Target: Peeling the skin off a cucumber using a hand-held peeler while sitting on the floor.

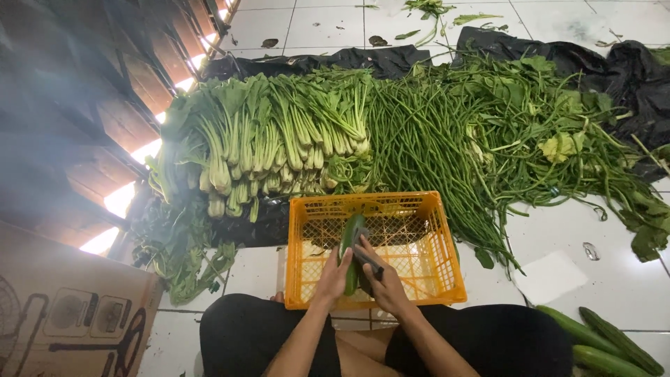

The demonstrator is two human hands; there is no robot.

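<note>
I sit on a white tiled floor with an orange plastic crate (434,230) in front of my knees. My left hand (333,276) holds a long green cucumber (351,241) upright over the crate. My right hand (382,279) grips a dark peeler (364,255) pressed against the cucumber's side. The crate looks empty apart from what I hold above it.
Leafy greens (265,139) and long beans (433,139) lie piled on black sheeting (628,63) beyond the crate. More cucumbers (600,342) rest by my right knee. A cardboard box (70,314) stands at my left, and a wooden slatted structure (98,91) rises behind it.
</note>
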